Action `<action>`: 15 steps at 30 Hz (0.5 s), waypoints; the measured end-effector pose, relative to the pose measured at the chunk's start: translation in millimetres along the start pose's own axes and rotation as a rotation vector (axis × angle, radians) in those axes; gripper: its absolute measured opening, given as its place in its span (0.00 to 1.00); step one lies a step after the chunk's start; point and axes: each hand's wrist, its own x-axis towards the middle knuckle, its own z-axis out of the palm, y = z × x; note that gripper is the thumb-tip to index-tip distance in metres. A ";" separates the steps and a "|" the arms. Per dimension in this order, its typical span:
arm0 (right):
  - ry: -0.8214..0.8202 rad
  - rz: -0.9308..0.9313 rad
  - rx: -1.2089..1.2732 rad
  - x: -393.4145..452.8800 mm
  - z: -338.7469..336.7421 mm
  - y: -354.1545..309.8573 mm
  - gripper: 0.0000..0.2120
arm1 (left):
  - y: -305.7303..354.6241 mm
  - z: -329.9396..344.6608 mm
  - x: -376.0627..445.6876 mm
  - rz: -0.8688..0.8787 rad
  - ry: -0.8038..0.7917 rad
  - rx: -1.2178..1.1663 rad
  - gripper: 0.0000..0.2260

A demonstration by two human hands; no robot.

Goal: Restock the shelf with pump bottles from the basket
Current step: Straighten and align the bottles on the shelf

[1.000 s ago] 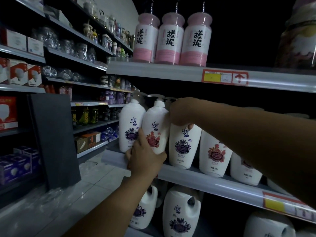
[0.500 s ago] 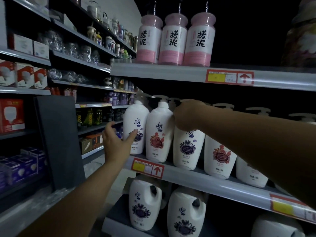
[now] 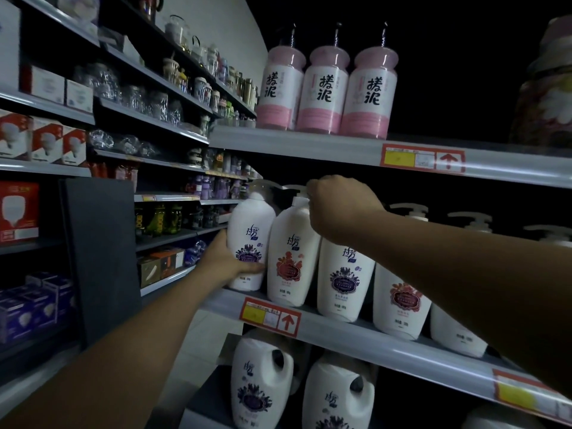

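Note:
A row of white pump bottles stands on the middle shelf [image 3: 365, 334]. My left hand [image 3: 227, 261] grips the lower body of the leftmost bottle, with a purple label [image 3: 252, 230]. My right hand [image 3: 337, 207] curls around the pump head of the second bottle, with a red label [image 3: 292, 258]. Further right stand a purple-label bottle [image 3: 345, 280] and a red-label bottle [image 3: 400, 305], then more bottles behind my right forearm. The basket is out of view.
Three pink-and-white bottles [image 3: 325, 94] stand on the shelf above. White handled jugs [image 3: 261, 385] fill the shelf below. Red price tags [image 3: 270, 315] mark the shelf rails. A dark panel [image 3: 102, 258] and shelves of boxes and glassware line the aisle on the left.
My left hand left the red-label bottle, reached left, and now grips the leftmost purple-label bottle. My right hand shifted left from the third bottle's pump onto the second bottle's pump.

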 end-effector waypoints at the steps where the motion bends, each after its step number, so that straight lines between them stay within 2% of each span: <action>1: 0.011 0.006 0.033 3.6 2.1 -0.9 0.03 | 0.3 -2.8 1.4 -0.013 -0.022 -0.001 0.43; 4: -0.011 0.046 0.121 14.9 8.9 -2.5 0.03 | 1.3 -10.6 2.7 -0.040 -0.092 -0.023 0.41; 10: -0.154 0.027 0.144 49.0 11.4 -1.2 0.13 | 4.8 -18.5 1.3 -0.049 -0.179 -0.094 0.34; 15: -0.267 0.042 0.165 61.4 12.2 4.6 0.12 | 2.2 -20.1 2.6 -0.073 -0.198 -0.109 0.39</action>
